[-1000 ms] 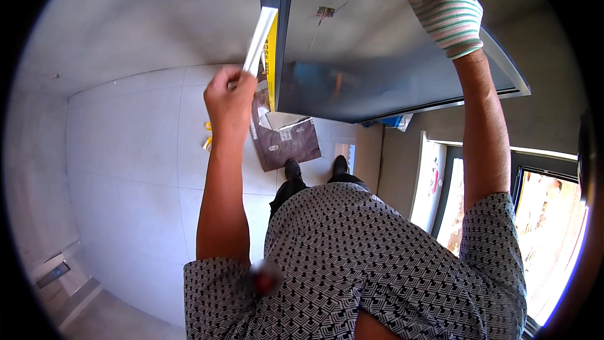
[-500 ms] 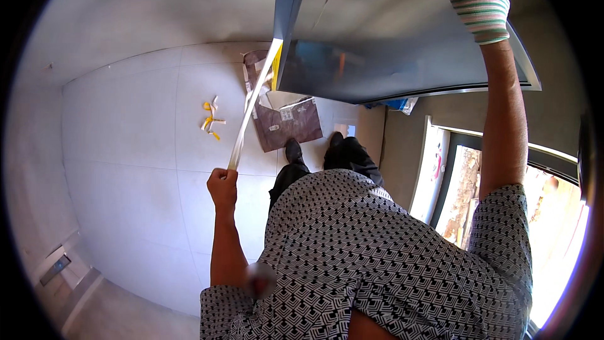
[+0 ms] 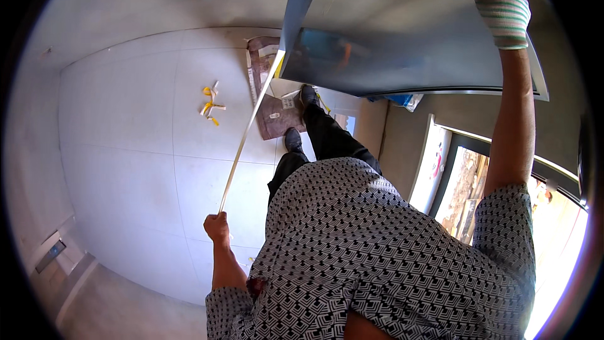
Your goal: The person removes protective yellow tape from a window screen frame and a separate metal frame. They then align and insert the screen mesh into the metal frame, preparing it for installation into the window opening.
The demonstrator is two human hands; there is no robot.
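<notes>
- While the large grey glossy rectangular panel (image 3: 402, 50) is held overhead, a long thin white-and-yellow protective strip (image 3: 248, 132) is being peeled off its near-left edge, and that is where trouble could start.
- The strip is seen stretched taut from the panel's lower left corner down to the bare left hand (image 3: 218, 226), which is clenched around the strip's free end, well below the panel.
- A snap of the strip is judged possible if it is pulled at too sharp an angle to the panel's edge; a torn stub would then be left stuck on the panel.
- The panel is gripped along its far right edge by the right hand in a green-and-white striped work glove (image 3: 500, 3), fingers closed over the rim; the arm is raised almost straight up.
- With the panel borne by one hand only, a slip or a twist is judged the bigger risk: the sideways tug from the strip could swing the panel's left corner down.
- Directly below the panel, black shoes (image 3: 301, 116) are planted on a flattened brown cardboard sheet (image 3: 267, 97) on the pale tiled floor (image 3: 138, 151); a dropped panel would land there.
- Left of the panel, small yellow-and-white peeled scraps (image 3: 211, 104) lie on the tiles, a slip hazard if stepped on.
- The left elbow is bent, forearm upright, fist low beside the patterned shirt (image 3: 377, 252).
</notes>
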